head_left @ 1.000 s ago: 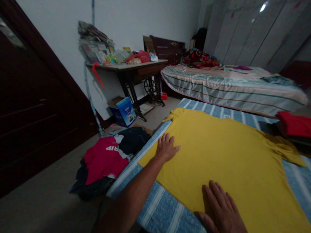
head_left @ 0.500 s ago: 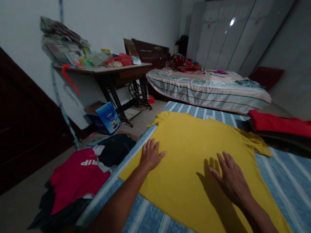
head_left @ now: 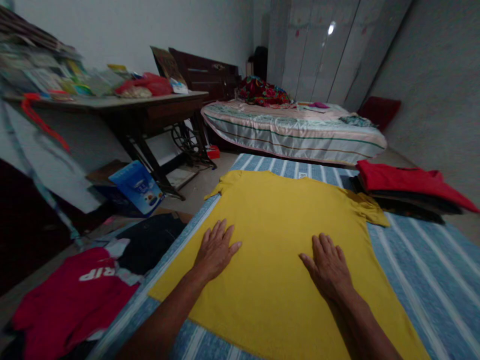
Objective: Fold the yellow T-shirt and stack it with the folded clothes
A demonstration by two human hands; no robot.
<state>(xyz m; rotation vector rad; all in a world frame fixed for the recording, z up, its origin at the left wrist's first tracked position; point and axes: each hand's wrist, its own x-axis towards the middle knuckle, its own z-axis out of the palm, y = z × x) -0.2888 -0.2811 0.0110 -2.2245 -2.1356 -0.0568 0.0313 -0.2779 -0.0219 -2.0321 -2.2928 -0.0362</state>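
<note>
A yellow T-shirt (head_left: 270, 240) lies spread flat on a blue and white striped bed cover (head_left: 423, 260), its neckline away from me and its hem near me. My left hand (head_left: 214, 250) rests flat on the shirt's left part, fingers stretched out. On the right part of the shirt lies my right hand (head_left: 330, 262), palm down with the thumb apart from the fingers. Neither hand grips the cloth. The short sleeves point out to both sides, the right one near a stack of folded clothes (head_left: 408, 182) with a red garment on top.
A heap of clothes with a crimson shirt (head_left: 80, 295) lies low at the left. Behind it stand a blue box (head_left: 137, 187) and a sewing machine table (head_left: 150, 102) covered with odds and ends. Another bed (head_left: 296, 127) and a pale wardrobe (head_left: 318, 50) fill the back.
My right hand has come down from above the shirt onto the cloth. My left hand stays on the shirt. The camera view has turned to the right.
</note>
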